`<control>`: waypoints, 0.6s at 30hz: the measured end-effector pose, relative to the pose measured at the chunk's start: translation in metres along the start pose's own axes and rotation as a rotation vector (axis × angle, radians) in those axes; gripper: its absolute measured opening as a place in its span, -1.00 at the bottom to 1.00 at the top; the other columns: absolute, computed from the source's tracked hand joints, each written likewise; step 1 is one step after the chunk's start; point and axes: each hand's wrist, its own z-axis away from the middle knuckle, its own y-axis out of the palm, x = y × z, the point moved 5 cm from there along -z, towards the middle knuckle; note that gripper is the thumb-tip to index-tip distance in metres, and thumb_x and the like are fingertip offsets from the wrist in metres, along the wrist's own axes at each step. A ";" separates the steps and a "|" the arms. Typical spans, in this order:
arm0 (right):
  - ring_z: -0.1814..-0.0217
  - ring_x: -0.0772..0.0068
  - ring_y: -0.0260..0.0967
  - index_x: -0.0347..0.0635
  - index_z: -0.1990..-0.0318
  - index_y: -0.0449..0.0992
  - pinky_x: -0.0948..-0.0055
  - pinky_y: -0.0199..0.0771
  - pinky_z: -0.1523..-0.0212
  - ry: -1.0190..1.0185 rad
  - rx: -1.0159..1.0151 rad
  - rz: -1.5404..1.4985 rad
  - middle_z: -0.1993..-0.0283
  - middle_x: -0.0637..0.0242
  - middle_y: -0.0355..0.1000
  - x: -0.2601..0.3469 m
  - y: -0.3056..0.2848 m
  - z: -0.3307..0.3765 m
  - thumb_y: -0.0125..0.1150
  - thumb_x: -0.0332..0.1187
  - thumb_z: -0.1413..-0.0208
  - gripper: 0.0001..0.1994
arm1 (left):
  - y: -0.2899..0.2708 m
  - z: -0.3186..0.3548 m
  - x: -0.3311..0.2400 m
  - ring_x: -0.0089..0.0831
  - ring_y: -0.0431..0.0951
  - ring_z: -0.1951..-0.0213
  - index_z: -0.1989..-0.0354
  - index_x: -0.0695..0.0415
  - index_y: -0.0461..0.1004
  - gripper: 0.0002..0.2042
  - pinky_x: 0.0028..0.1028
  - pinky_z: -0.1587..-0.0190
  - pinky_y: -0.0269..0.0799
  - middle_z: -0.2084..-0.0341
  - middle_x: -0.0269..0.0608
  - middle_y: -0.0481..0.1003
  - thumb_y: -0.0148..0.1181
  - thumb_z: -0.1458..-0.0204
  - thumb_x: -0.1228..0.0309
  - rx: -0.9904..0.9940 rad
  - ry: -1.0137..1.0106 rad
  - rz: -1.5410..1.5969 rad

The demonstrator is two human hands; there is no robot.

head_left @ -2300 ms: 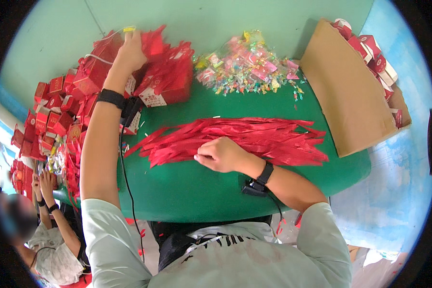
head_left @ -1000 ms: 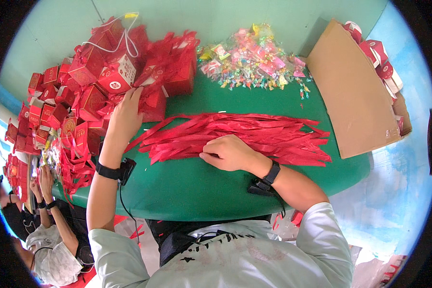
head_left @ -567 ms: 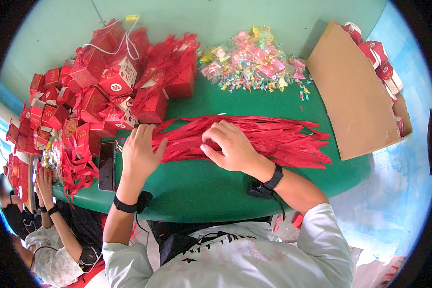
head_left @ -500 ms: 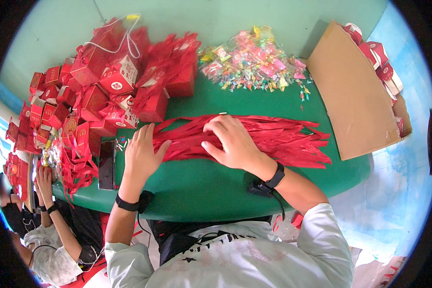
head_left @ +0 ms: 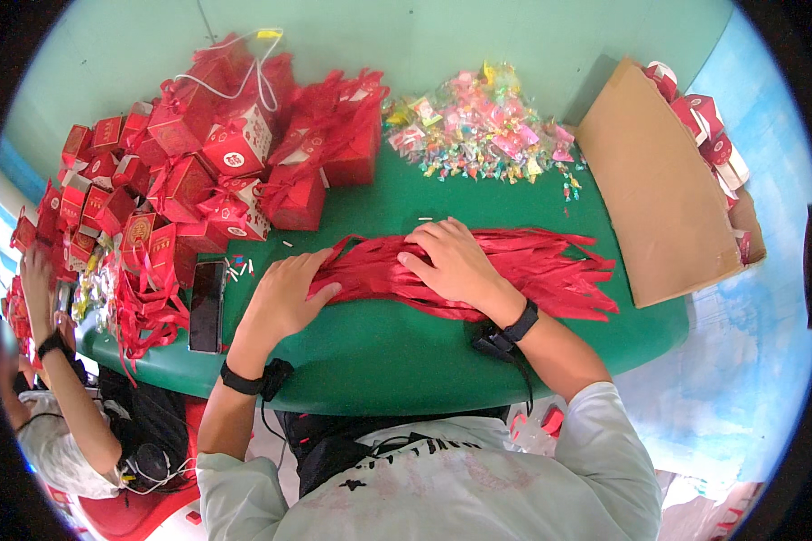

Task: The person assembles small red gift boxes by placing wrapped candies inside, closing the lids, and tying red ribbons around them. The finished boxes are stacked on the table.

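A long bundle of red ribbons (head_left: 523,261) lies crosswise on the green table, its loose ends fanned out to the right. The fingers of my left hand (head_left: 287,296) curl over the left end, with the thumb along the near side. Around the bundle's middle, my right hand (head_left: 458,263) presses down, fingers on the far side and thumb nearer me; the ribbons are squeezed narrower there. Both palms face down, so the undersides of the grips are hidden. Just left of my left hand are a dark phone (head_left: 207,307) and several small white and coloured bits (head_left: 237,266).
Red gift boxes (head_left: 182,189) are piled at the left, with more red ribbons (head_left: 149,311) before them. Wrapped candies (head_left: 487,126) form a heap at the back. A cardboard box (head_left: 645,189) holding red boxes stands right. Another person's hand (head_left: 38,288) reaches in at far left.
My right hand has come down onto the ribbons and moved slightly right. My left hand has shifted right onto their end, and the bundle is drawn narrower. The other person's arm has moved up.
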 end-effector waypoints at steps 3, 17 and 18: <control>-0.15 -0.06 0.44 -0.23 0.06 0.61 -0.03 0.32 -0.30 -0.037 -0.058 -0.019 -0.03 0.11 0.54 0.001 0.000 0.000 0.26 -0.07 -0.29 -0.63 | -0.006 0.003 -0.005 0.02 0.54 -0.10 -0.27 0.18 0.45 -0.46 -0.10 -0.21 0.40 -0.04 0.01 0.56 0.29 -0.20 0.14 -0.052 0.005 -0.074; -0.12 0.09 0.55 -0.15 0.01 0.53 0.19 0.54 -0.14 0.110 -0.219 0.111 -0.01 0.18 0.56 0.008 -0.224 0.024 0.37 -0.29 -0.25 -0.75 | -0.032 0.063 -0.044 0.02 0.54 -0.04 -0.14 0.15 0.52 -0.54 -0.08 -0.13 0.41 0.00 -0.04 0.55 0.40 -0.06 0.28 -0.099 0.073 -0.103; -0.03 0.20 0.59 -0.15 0.05 0.54 0.27 0.56 -0.09 0.196 -0.258 0.139 0.07 0.21 0.59 0.005 -0.248 0.033 0.39 -0.28 -0.24 -0.76 | -0.029 0.067 -0.037 0.03 0.54 -0.04 -0.14 0.15 0.52 -0.54 -0.08 -0.12 0.41 0.01 -0.04 0.56 0.40 -0.06 0.30 -0.098 0.030 -0.083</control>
